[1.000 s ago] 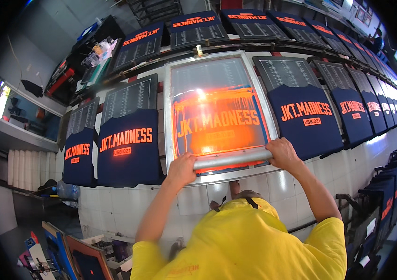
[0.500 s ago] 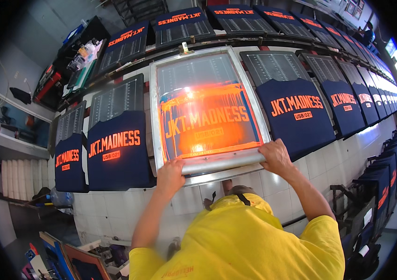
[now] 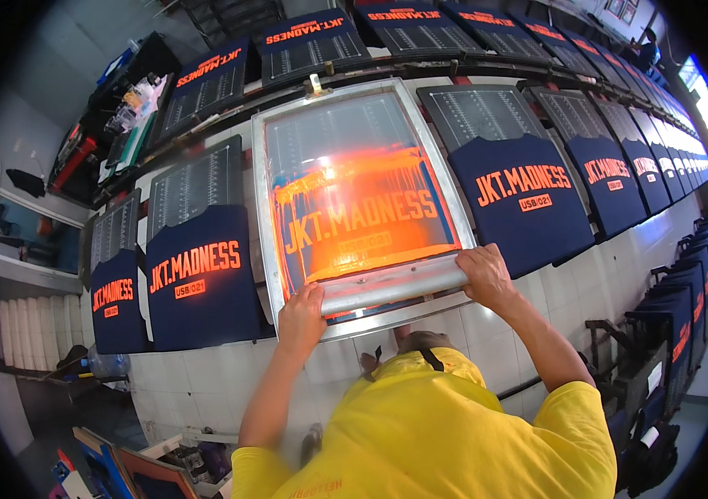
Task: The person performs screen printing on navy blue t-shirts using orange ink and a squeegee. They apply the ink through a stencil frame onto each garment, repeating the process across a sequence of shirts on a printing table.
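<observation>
A metal-framed printing screen (image 3: 264, 216) lies over a dark board, its mesh smeared with bright orange ink (image 3: 346, 175) and lettering showing through. Across the near end of the mesh, tilted, is a squeegee with a rounded silver handle (image 3: 396, 287). My left hand (image 3: 302, 316) wraps its left end and my right hand (image 3: 485, 274) grips its right end. Both thumbs rest on the near side of the bar. The squeegee's blade is hidden beneath the handle.
Navy shirt panels with orange print lie on boards to the right (image 3: 520, 200) and left (image 3: 200, 274). Another row of boards (image 3: 312, 50) runs behind. A cluttered bench (image 3: 133, 116) stands at far left; dark printed panels (image 3: 683, 316) line the right side.
The squeegee has shifted slightly away from me over the mesh, with both hands still on it. More of the screen's near edge shows below it. The whole view has drifted a little.
</observation>
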`<state>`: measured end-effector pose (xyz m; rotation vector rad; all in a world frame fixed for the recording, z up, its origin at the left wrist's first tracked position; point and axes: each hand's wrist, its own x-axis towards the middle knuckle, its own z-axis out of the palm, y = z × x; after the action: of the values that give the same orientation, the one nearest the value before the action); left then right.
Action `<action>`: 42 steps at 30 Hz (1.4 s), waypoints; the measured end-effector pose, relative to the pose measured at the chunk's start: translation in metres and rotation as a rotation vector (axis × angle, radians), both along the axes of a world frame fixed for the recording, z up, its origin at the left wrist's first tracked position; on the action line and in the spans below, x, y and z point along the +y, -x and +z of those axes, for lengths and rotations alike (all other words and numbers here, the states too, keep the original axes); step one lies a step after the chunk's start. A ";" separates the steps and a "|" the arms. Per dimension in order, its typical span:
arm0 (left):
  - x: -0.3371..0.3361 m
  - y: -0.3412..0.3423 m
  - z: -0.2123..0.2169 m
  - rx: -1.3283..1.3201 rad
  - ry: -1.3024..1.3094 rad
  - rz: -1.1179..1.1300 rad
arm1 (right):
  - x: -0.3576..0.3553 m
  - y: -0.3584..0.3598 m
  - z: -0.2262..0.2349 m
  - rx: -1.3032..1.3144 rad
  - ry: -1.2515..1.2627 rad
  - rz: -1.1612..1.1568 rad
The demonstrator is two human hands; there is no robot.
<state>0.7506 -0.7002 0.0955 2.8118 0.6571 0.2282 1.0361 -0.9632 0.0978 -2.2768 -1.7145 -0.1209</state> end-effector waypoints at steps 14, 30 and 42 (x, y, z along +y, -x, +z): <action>0.048 -0.040 -0.030 -0.043 -0.110 -0.028 | 0.059 -0.063 -0.021 -0.037 0.007 0.053; 0.167 -0.145 0.008 0.070 -0.060 0.039 | 0.191 -0.166 0.012 -0.085 0.208 0.046; 0.097 -0.040 0.023 0.027 0.009 0.070 | 0.110 -0.068 0.020 -0.041 -0.018 0.089</action>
<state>0.7910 -0.6029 0.1183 2.7903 0.7621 0.1995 1.1037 -0.8532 0.1179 -2.1959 -1.8239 -0.1647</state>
